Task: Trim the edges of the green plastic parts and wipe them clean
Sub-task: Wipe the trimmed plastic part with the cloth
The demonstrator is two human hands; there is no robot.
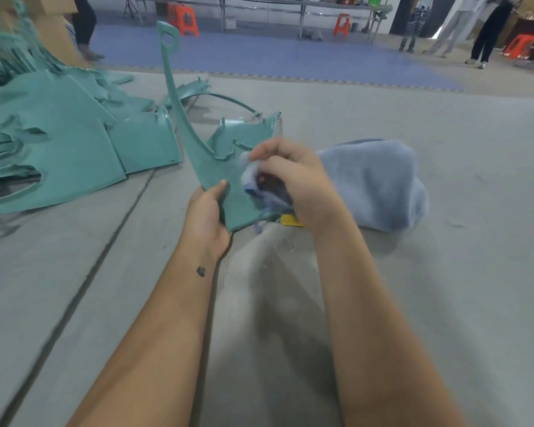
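Pile of green parts (pixel 53 143), nine to ten o'clock, awaiting work. Blue towel (pixel 379 183), three o'clock, spare. Green part (pixel 216 177), centre: your left hand (pixel 207 217) grips its lower edge, thumb on top, steadying it upright. Your right hand (pixel 293 180), fingers curled around a bunched cloth (pixel 253 180), presses it against the face, likely wiping.

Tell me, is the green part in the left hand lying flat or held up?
Held up: the left hand grips the green part at its wide lower end, and its narrow tip rises above the floor.
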